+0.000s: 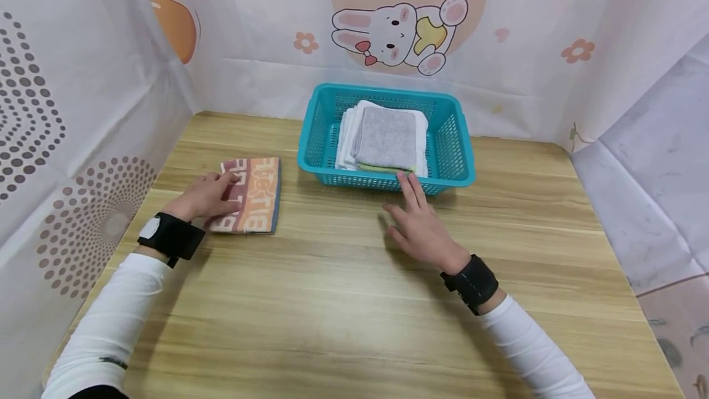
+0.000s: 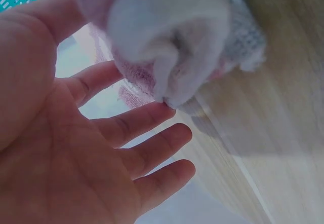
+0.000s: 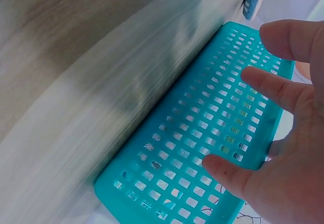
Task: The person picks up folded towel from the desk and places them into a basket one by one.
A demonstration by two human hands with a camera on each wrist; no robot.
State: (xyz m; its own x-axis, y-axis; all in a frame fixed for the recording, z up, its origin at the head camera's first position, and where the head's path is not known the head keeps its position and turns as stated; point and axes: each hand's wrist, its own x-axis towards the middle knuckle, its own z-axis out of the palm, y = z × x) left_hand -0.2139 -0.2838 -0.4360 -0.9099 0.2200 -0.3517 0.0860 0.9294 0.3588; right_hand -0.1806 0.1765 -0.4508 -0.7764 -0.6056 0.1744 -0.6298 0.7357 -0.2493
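Note:
A folded towel (image 1: pixel 257 196) with pink, orange and white lettering lies at the left of the table, a blue edge along its right side. My left hand (image 1: pixel 207 197) rests at its left edge, thumb and fingertips on the cloth. Seen from the left wrist, the fingers (image 2: pixel 157 145) are spread and fairly straight beside the towel's rolled end (image 2: pixel 167 41). My right hand (image 1: pixel 423 226) reaches the front rim of a teal plastic basket (image 1: pixel 327 174), two extended fingertips right at the rim. In the right wrist view its fingers (image 3: pixel 273 87) are spread before the perforated wall (image 3: pixel 202 112).
Inside the basket lies a stack of folded cloths, a grey cloth (image 1: pixel 388 134) over white ones (image 1: pixel 422 140), with a yellow-green edge showing. A white printed curtain (image 1: pixel 249 23) stands behind the wooden table (image 1: pixel 332 300) and along its left side.

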